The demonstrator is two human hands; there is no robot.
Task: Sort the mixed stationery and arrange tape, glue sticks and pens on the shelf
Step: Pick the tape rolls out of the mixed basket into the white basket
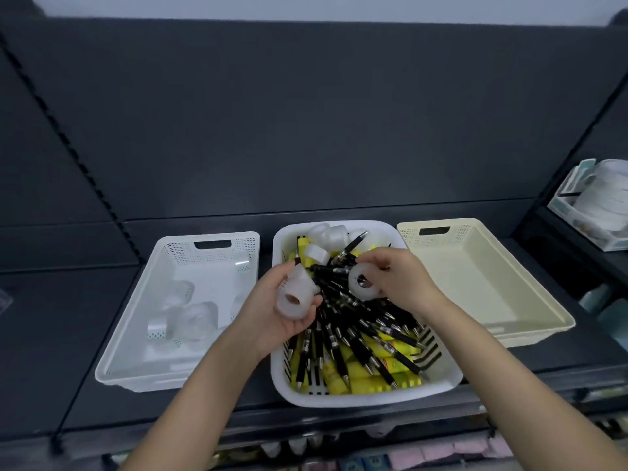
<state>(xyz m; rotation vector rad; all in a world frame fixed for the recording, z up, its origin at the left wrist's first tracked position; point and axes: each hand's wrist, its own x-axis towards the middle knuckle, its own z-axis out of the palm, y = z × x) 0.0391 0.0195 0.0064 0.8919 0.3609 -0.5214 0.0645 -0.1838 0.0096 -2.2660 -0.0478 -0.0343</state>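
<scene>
A white slotted basket (438,380) in the middle of the dark shelf holds several black pens (360,338), yellow glue sticks (343,380) and clear tape rolls (328,234) at its far end. My left hand (272,317) holds a stack of clear tape rolls (294,294) over the basket's left side. My right hand (397,280) pinches one clear tape roll (363,280) above the pens. The white tray (136,338) on the left contains several clear tape rolls (190,317).
A cream tray (530,300) stands to the right of the basket. A box of white rolls (598,202) sits on the neighbouring shelf at far right. Packaged goods (407,457) line the shelf below. The dark back panel (306,124) rises behind the trays.
</scene>
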